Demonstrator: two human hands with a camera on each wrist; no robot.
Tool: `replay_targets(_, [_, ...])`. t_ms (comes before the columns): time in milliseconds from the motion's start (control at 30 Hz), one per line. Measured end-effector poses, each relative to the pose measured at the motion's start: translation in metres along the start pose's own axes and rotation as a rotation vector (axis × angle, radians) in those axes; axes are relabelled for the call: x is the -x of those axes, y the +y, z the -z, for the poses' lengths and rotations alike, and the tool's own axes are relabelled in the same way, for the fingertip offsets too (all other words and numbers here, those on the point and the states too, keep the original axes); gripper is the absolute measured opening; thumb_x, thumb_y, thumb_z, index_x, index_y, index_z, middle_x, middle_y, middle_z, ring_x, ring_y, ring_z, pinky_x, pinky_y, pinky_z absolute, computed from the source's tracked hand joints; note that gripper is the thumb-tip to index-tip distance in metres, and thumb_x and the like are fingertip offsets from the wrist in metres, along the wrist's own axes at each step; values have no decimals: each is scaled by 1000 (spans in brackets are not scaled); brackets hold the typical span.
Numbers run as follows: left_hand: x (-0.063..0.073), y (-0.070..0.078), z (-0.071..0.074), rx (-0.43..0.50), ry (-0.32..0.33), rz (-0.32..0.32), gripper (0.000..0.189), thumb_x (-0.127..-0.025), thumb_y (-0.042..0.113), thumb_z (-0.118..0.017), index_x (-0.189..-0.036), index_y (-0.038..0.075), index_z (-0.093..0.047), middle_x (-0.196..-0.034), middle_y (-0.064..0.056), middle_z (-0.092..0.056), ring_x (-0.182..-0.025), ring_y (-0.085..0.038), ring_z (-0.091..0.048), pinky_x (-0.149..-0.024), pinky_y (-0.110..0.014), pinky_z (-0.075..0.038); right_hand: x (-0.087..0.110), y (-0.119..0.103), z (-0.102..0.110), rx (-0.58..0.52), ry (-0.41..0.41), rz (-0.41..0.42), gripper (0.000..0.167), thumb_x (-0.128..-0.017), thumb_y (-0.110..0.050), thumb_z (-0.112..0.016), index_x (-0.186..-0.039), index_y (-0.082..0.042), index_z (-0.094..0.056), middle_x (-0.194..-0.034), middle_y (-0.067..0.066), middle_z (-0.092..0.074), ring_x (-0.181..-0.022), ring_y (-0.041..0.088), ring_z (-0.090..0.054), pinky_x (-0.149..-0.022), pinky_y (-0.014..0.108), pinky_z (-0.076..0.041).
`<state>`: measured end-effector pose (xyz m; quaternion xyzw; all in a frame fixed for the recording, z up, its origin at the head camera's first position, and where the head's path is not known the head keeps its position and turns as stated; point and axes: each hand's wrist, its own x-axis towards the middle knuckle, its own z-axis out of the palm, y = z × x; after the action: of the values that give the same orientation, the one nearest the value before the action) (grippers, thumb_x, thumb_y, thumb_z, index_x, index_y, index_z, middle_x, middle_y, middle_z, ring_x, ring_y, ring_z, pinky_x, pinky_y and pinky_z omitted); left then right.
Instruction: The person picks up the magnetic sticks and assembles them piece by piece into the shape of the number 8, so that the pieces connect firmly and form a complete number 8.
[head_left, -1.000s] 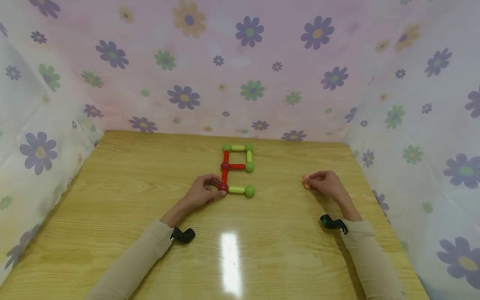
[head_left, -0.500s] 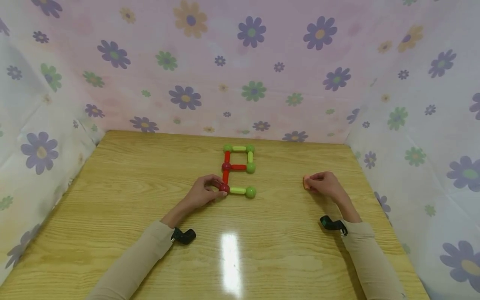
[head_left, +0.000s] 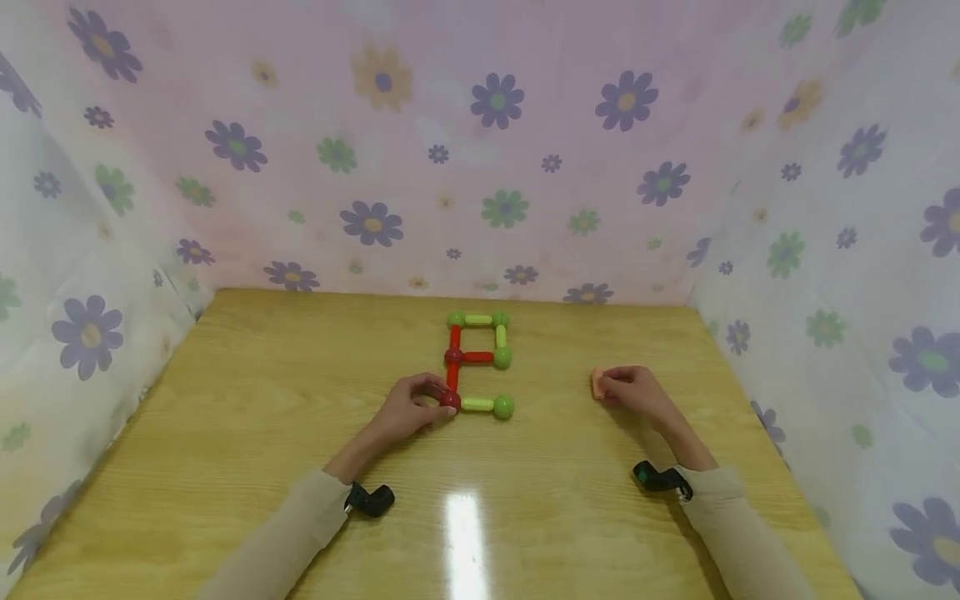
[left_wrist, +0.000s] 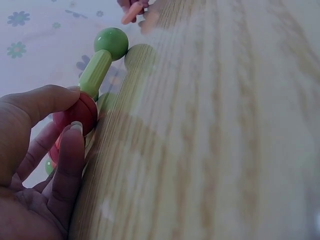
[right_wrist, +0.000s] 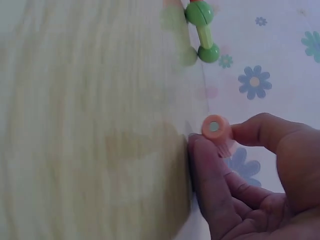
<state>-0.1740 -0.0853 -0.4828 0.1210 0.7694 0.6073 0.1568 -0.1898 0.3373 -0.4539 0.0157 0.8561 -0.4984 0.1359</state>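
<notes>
On the wooden worktop [head_left: 225,433], toward its far edge, the red ball [head_left: 449,400] is pinched by the left hand [head_left: 405,410] — best kept steady — while the orange rod [head_left: 597,382], pinched by the right hand [head_left: 630,390], is brought squarely in.

Soft, even light fills the scene, and an overhead source leaves a white glare patch on the glossy pale wooden tabletop [head_left: 465,533], with only faint shadows under the forearms. The head view is fairly sharp but bends at its edges. Both wrist views are blurred, the wood grain smeared and the near fingers soft.
</notes>
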Motion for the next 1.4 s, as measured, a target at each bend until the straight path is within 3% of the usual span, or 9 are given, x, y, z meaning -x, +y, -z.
replay_targets(167, [4, -6, -7, -2, 9, -8, 32, -87, 17, -83, -114, 7, -67, -104, -11, -69, -56, -13, -54, -50, -26, -49, 2, 3, -17, -94, -10, 1, 48, -104, -16, -55, -135, 21, -49, -123, 33, -62, -88, 8, -70, -78, 25, -60])
replay_targets(500, [10, -8, -19, 13, -9, -19, 32, -88, 16, -82, -114, 6, -66, -102, -10, -69, -56, -12, -53, -50, -24, -48, 2, -3, -49, -221, -84, 6, 48, -105, -17, -56, -136, 19, -49, -115, 20, -68, -89, 9, -72, -80, 25, -60])
replay_targets(767, [6, 1, -12, -8, 11, -36, 31, -88, 16, -82, -113, 7, -67, -102, -9, -69, -56, -13, -54, -50, -25, -48, -12, -25, -70, -236, -126, 51, 45, -105, -16, -57, -133, 19, -52, -110, 18, -69, -89, 11, -71, -79, 26, -60])
replay_targets(1033, [6, 0, -3, -37, 20, -42, 32, -86, 19, -83, -112, 7, -68, -101, -10, -70, -57, -11, -51, -50, -23, -44, -25, -40, -100, -264, -201, 95, 48, -104, -18, -59, -133, 19, -53, -114, 20, -70, -94, 14, -72, -82, 27, -60])
replay_targets(1200, [2, -4, -2, -37, 27, -73, 31, -87, 18, -82, -112, 6, -67, -100, -8, -69, -57, -9, -51, -51, -22, -45, -33, -44, -110, -261, -195, 117, 46, -103, -20, -61, -129, 17, -58, -110, 17, -71, -92, 12, -72, -82, 27, -60])
replay_targets(1400, [5, -3, -2, -6, 2, -58, 31, -87, 17, -82, -112, 5, -67, -99, -8, -69, -56, -9, -52, -50, -23, -46, -32, -51, -116, -217, -230, 130, 43, -104, -22, -61, -127, 15, -61, -107, 12, -74, -91, 11, -71, -82, 28, -60])
